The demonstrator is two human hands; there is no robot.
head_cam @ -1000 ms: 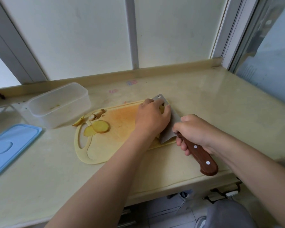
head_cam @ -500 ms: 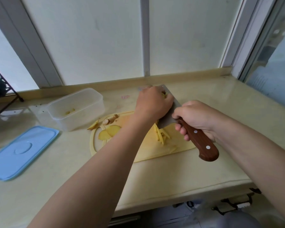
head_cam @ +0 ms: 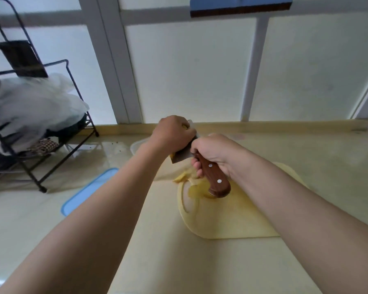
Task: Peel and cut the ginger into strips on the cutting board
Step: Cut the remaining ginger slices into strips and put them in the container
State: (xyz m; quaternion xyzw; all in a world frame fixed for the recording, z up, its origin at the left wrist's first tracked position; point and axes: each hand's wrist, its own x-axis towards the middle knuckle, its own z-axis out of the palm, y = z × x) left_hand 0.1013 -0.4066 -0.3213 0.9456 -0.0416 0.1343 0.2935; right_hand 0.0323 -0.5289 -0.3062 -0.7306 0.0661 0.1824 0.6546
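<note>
Gripping the wooden handle of the cleaver (head_cam: 182,156), the right hand (head_cam: 216,152) hangs above the far-left end of the cutting board (head_cam: 232,219), where ginger slices (head_cam: 192,188) lie. The left hand (head_cam: 171,134) curls against the blade just beyond the board; whether it holds anything, I cannot tell.

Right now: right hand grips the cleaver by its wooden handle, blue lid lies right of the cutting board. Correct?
Not quite. The right hand does grip the cleaver by its wooden handle, but the blue lid lies left of the cutting board, not right; the head view shows it.
</note>
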